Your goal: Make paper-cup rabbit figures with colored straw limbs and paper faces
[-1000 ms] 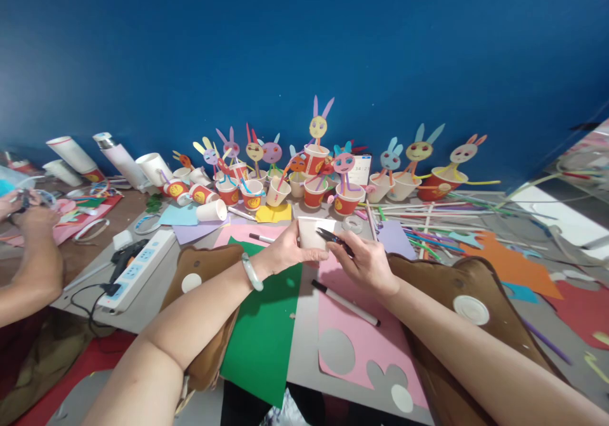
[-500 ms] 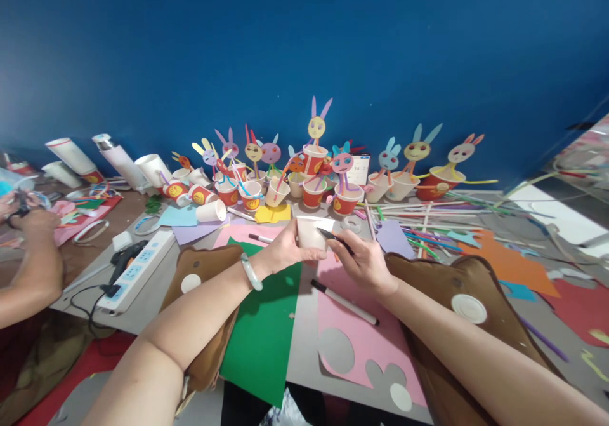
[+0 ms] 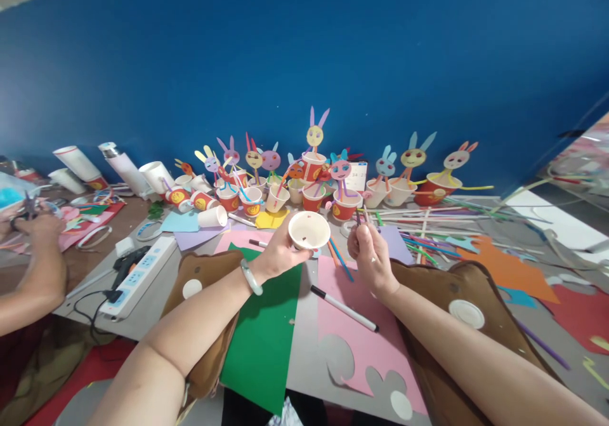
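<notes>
My left hand is closed around a white paper cup, its open mouth tilted toward me. A few small dark spots show inside the cup. My right hand, to the right of the cup and apart from it, is closed on a thin dark pointed tool; the fingers hide most of it, and I cannot tell its kind. Orange and blue pipe cleaners lie between my hands. Below them a white marker with a black cap rests across pink paper with cut-outs.
Paper cups bearing rabbit-faced figures line the blue wall. Green paper lies under my left forearm, between brown cushions. A power strip stands at left, near another person's hand with scissors. Many pipe cleaners lie at right.
The cup has tipped so that its mouth faces me. My right hand has drawn away from the cup to the right, and the dark tool now points up.
</notes>
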### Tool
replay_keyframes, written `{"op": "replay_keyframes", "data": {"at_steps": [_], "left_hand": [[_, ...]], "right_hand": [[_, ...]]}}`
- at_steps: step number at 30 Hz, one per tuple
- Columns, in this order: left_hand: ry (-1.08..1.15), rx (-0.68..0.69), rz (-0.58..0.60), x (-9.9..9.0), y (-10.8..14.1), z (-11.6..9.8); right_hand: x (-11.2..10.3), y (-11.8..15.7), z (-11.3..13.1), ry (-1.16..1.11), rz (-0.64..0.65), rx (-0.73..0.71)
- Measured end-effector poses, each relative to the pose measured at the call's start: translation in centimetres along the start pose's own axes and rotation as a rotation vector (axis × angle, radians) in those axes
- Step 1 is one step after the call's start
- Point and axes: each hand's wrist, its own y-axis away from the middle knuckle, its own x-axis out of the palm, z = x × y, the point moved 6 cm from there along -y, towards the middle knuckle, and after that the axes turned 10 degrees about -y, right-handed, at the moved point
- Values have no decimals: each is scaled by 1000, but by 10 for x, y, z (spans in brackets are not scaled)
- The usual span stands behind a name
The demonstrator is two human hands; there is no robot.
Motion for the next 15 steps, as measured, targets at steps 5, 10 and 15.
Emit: {"op": "replay_keyframes", "data": {"at_steps": [5, 10, 15], "left_hand": [[64, -61, 2, 2, 4, 5], [278, -240, -108, -9, 0, 25], [446, -297, -200, -16, -8, 38]], "right_hand": [[-5, 0, -3, -93, -104, 112], [2, -3, 1, 492, 161, 67], [-3, -10, -16, 870, 367, 240]]}}
